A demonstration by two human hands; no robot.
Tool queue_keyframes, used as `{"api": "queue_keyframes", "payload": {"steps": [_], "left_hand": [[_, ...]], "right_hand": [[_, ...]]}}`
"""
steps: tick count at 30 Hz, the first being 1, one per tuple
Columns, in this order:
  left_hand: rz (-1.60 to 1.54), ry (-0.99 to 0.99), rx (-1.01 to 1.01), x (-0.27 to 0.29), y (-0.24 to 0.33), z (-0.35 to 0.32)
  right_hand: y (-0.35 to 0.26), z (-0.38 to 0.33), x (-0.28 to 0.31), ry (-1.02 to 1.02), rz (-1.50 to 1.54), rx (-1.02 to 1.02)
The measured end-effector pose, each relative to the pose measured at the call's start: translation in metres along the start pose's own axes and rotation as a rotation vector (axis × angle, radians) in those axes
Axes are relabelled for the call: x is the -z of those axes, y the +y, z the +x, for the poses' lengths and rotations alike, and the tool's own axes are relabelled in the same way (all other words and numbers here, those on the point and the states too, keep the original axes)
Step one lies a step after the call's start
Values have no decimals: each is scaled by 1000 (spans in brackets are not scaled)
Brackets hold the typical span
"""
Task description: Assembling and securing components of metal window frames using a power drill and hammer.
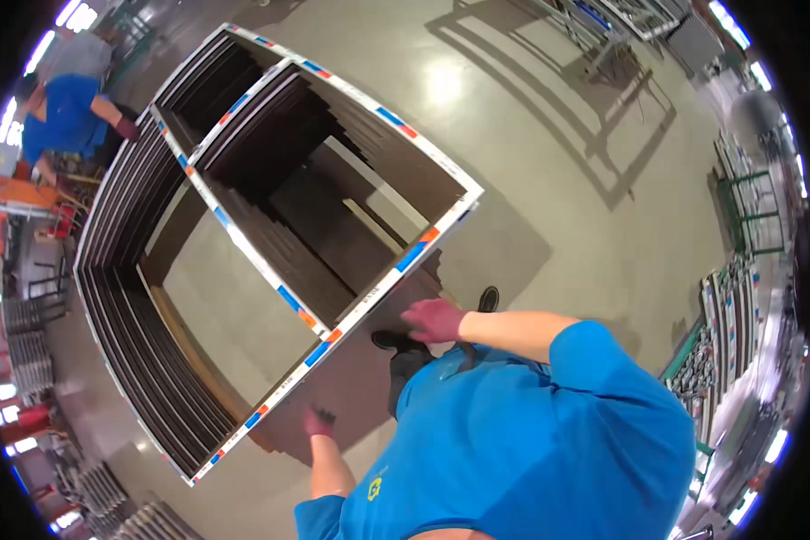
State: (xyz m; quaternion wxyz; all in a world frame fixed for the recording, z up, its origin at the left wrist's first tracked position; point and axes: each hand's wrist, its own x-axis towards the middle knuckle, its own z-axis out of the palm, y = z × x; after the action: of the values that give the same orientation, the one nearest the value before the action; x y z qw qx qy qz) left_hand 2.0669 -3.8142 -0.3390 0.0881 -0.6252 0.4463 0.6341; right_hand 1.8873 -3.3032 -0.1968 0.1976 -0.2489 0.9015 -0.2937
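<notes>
A tall stack of window frames [358, 311] stands in front of me, dark inside, the top one white with blue and orange stickers along its bars. My right hand [435, 320], in a maroon glove, is beside the near side of the stack with fingers apart and nothing in it. My left hand [318, 420], gloved the same, hangs lower along that side, farther left. Its fingers look loosely spread, and I see nothing in them. Neither hand appears to grip the frames.
At the far left a person in a blue shirt [67, 117] has a gloved hand by the stack's far side. Metal racks [751, 211] line the right. Another rack [603, 45] stands at the back, casting a shadow on the grey floor [549, 171]. Profiles are piled at lower left.
</notes>
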Motion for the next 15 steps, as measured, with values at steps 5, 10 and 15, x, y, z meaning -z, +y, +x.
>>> {"api": "queue_keyframes", "payload": {"steps": [5, 10, 15], "left_hand": [[655, -364, -322, -189, -58, -134], [1319, -425, -1424, -403, -55, -256], [1545, -344, -438, -576, 6, -237]], "right_hand": [[168, -186, 23, -94, 150, -608], [284, -417, 36, 307, 316, -1321], [322, -580, 21, 540, 303, -1401]]}}
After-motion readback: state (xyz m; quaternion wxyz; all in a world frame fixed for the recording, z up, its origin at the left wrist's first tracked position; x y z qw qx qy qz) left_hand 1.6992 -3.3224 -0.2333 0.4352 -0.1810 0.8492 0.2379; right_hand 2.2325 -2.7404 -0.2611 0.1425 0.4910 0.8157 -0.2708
